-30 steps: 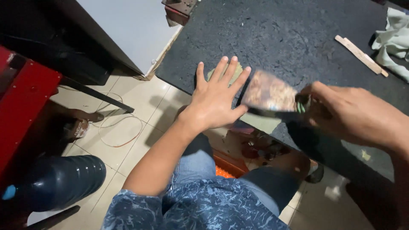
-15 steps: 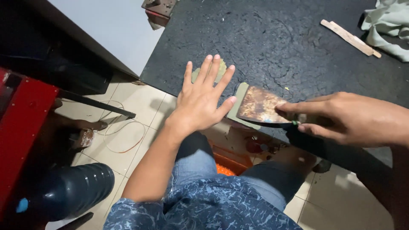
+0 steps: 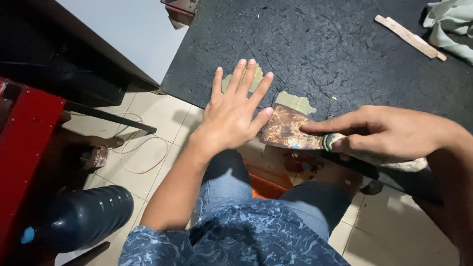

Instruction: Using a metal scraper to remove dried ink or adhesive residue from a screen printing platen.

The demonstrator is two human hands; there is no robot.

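Roughly at an early stage, by my judgement: two small pale greenish patches (image 3: 294, 103) of filler showed on the cracked black board (image 3: 345, 44), one partly under my fingers and one just beyond the blade, both close to the near edge, while the wide remainder of the surface lay bare and cracked, so most of the spreading looked left to do. My right hand (image 3: 389, 134) was clenched around the handle of the rusty putty knife (image 3: 288, 130), index finger stretched forward along the blade and pressing it down; the blade lay nearly flat at the board's near edge, its tip touching the nearer patch. My left hand (image 3: 234, 116) held nothing: palm down, fingers spread, resting flat on the board just beside the blade, thumb almost touching it. A wooden stick (image 3: 409, 37) and a pale cloth (image 3: 451, 24) lay well apart at the far corner, untouched.
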